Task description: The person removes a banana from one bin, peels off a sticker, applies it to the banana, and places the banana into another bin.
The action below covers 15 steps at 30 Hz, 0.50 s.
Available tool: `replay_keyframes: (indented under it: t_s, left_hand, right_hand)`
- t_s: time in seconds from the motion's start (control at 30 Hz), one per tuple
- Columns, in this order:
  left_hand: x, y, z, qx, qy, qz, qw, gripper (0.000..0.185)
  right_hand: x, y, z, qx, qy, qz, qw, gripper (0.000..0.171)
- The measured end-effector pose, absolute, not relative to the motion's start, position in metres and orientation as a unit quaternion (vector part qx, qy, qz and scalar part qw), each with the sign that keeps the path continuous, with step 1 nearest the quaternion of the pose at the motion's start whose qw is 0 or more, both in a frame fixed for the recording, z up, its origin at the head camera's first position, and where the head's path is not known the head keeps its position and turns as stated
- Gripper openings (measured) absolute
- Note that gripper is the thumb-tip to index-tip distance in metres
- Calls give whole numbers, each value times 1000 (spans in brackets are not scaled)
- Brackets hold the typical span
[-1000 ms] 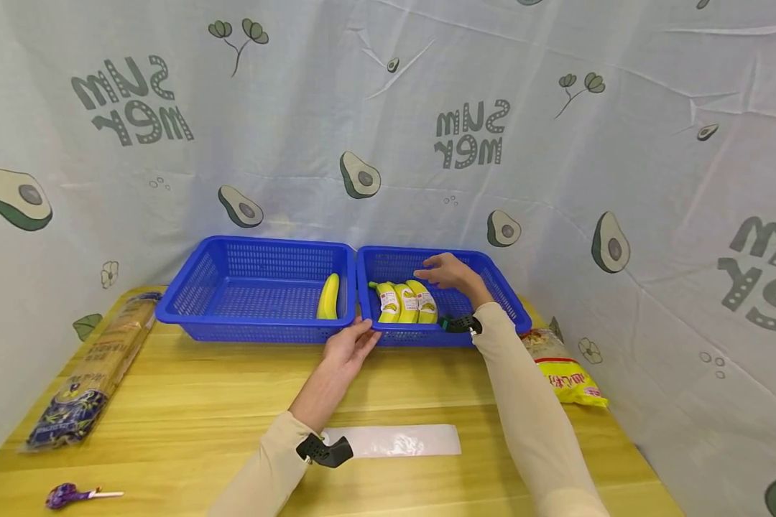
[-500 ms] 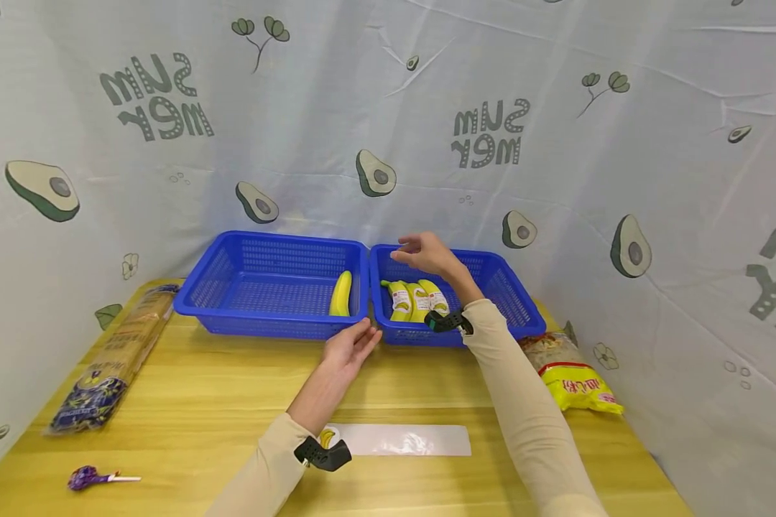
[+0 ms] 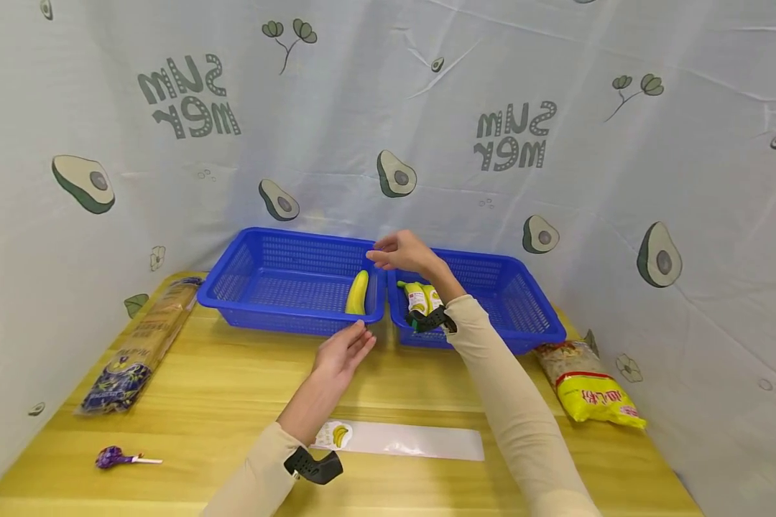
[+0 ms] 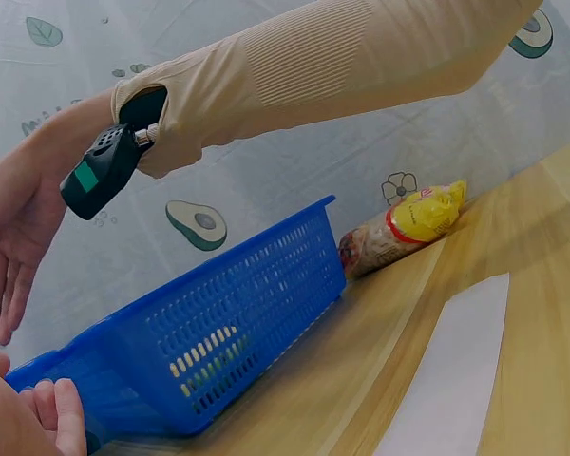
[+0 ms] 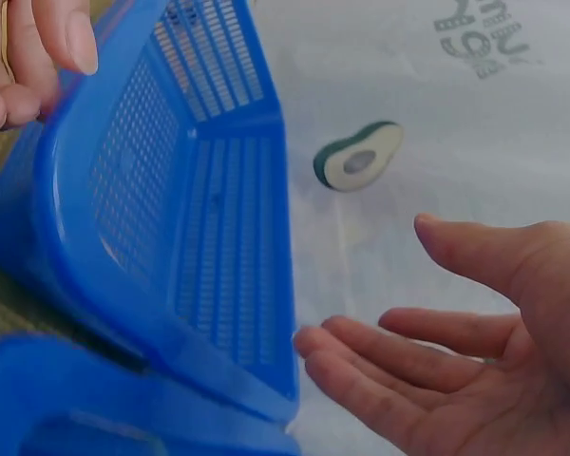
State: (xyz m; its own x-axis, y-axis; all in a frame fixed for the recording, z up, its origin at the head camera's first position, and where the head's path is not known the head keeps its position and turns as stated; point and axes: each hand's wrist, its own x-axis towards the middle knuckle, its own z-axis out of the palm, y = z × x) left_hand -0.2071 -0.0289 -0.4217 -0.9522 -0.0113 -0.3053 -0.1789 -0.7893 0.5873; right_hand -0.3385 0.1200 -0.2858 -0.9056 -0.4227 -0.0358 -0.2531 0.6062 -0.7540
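Note:
My right hand [image 3: 404, 253] hovers over the back of the gap between two blue plastic baskets, its fingers spread loosely with nothing in them. A bare yellow banana [image 3: 358, 293] lies along the right side of the left basket [image 3: 278, 320], just below that hand. At this basket's near right corner is my left hand [image 3: 339, 352], fingertips right at the rim and relaxed. Labelled bananas [image 3: 417, 296] lie in the right basket [image 3: 517, 339], partly hidden by my right wrist. In the right wrist view, the right hand [image 5: 475, 361] has its thumb well apart from its fingers.
A long packet of tan sticks [image 3: 144, 345] lies at the left, with a purple-wrapped lollipop [image 3: 119, 458] nearer. A yellow bag [image 3: 591, 391] rests by the right basket. A white strip [image 3: 414, 441] with a banana picture lies in front. A printed curtain [image 3: 336, 136] hangs behind.
My right hand has moved left, from above the labelled bananas to the gap between the baskets. The left hand stays at the baskets' near edge. The head view has shifted left.

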Motion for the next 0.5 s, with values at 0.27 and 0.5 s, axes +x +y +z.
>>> replay_keyframes:
  t_s: [0.27, 0.5]
  left_hand:
    - [-202, -60, -420, -156, 332, 930, 9, 4]
    - [-199, -87, -416, -180, 324, 928, -22, 10]
  right_hand:
    - [-350, 98, -289, -190, 891, -386, 144, 55]
    - [-361, 83, -296, -168, 908, -340, 178, 62]
